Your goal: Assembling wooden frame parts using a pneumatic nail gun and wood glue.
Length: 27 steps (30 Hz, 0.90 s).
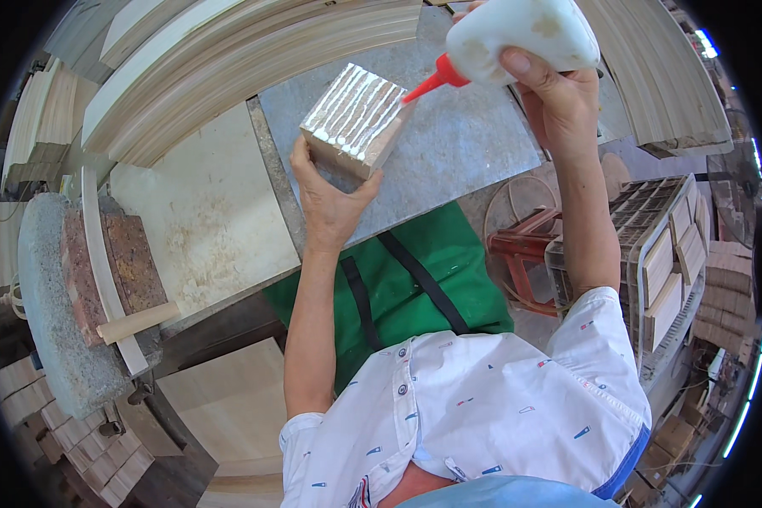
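Cloth [483,275], green with black straps, covers the person's lap in front of the bench [474,144]. At the bench's near edge, the left grip [332,199] is closed around a wooden block [351,114], thumb on one side and fingers on the other, seemingly to steady it while leaving its upper face uncovered. White lines run across that face. The red nozzle [432,83] of a white bottle [525,34] meets its right edge; the right grip [557,89] is wrapped round the body, tilting it nozzle-down, probably so the contents run to the tip. Beyond, long boards [262,68] lie stacked, presumably for easy reach.
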### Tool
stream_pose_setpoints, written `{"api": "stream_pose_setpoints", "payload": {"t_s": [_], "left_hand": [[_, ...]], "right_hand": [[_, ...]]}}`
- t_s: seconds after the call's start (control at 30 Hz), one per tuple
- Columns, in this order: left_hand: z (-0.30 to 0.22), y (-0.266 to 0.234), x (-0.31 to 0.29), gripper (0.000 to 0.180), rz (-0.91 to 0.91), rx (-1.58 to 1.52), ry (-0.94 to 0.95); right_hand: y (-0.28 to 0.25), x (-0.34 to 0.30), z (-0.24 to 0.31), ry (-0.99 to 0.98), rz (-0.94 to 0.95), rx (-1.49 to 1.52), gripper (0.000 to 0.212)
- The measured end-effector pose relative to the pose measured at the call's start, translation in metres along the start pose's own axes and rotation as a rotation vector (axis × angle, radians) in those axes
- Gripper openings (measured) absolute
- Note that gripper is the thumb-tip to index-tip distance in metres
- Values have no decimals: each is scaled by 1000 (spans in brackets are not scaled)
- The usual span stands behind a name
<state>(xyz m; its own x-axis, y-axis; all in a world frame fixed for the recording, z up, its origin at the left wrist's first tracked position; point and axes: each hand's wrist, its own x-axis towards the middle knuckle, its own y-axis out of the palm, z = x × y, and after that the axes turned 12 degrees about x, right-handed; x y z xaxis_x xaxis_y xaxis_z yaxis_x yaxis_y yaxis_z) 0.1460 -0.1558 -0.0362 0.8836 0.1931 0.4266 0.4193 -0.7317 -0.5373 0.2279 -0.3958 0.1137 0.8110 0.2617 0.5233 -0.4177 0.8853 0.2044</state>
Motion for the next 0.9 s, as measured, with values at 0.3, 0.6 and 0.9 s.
{"api": "stream_pose_setpoints", "payload": {"t_s": [0.3,0.6,0.9], "left_hand": [[-1,-1,0,104,4,9,3],[-1,1,1,105,12,-3,-6],[-1,0,0,104,12,4,-22]], "right_hand": [[11,-9,15,-5,-138,-3,45],[42,-26,-1,110,-85,116,56],[33,-23,-3,106,-29,58,54]]}}
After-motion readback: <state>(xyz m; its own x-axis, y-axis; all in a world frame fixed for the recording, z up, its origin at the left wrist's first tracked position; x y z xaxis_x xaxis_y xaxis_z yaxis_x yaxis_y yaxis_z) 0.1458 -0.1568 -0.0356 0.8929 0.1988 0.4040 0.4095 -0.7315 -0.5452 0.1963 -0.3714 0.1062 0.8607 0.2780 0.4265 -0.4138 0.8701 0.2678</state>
